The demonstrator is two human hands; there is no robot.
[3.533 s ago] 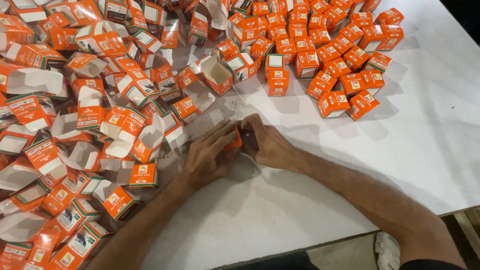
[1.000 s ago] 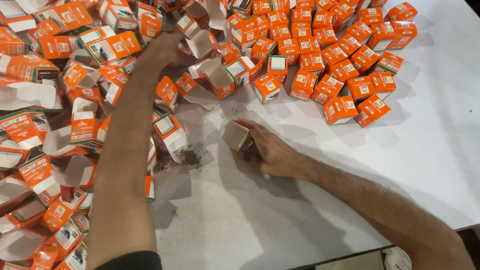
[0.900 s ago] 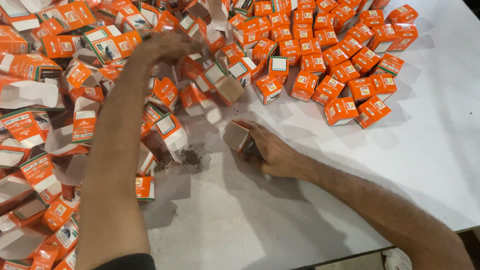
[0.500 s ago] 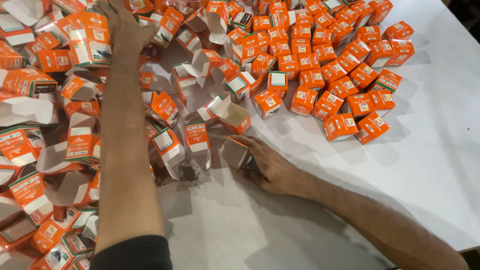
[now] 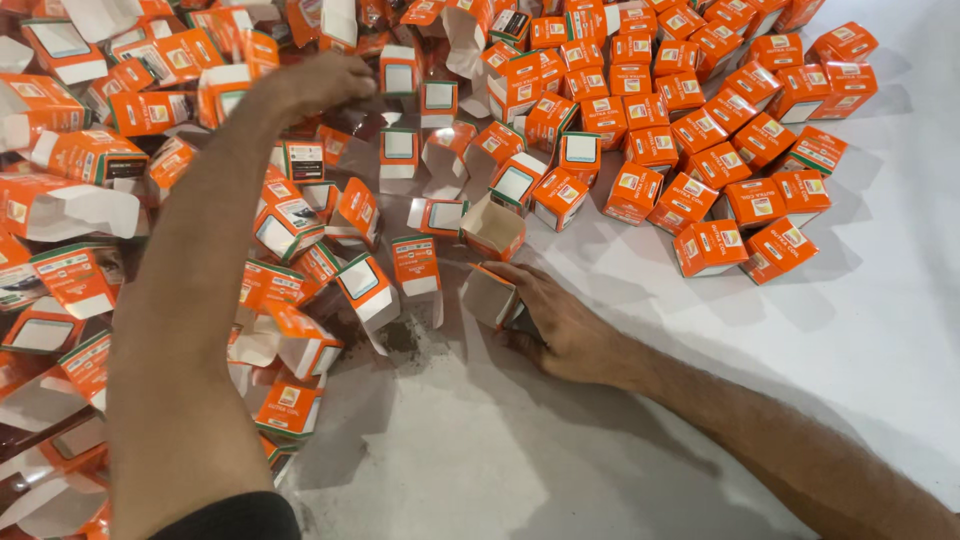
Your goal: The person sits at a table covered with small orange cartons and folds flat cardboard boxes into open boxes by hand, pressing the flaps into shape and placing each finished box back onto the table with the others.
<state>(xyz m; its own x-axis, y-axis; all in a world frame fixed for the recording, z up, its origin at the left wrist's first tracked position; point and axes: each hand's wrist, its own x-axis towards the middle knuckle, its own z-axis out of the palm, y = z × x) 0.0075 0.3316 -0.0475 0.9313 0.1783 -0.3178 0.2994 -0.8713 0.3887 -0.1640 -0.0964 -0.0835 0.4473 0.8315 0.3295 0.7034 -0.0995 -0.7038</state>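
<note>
The right hand [image 5: 560, 325] rests on the white table [image 5: 800, 330] with its fingers wrapped around a small open box [image 5: 492, 296], which lies tipped on its side, touching the table. The left hand [image 5: 318, 82] is stretched far out over the big heap of open boxes [image 5: 150, 200]. Its fingers curl down onto the boxes there, but I cannot tell if they are pinching one or just touching, because the hand hides it. Just beside the box in the right hand sit another open box [image 5: 492, 228] and a small dark smudge [image 5: 398, 337] on the table. Off to the far side, the closed orange boxes [image 5: 730, 150] stand packed close in neat rows. A few things could go wrong, I think. The long left arm lies low over the heap, so it could bump boxes and knock them about. The thin box flaps could bend or tear if the hand grabs too hard. The box under the right hand could get squashed if that hand leans on it. Loose boxes could also slide into the neat rows and mix them up.
</note>
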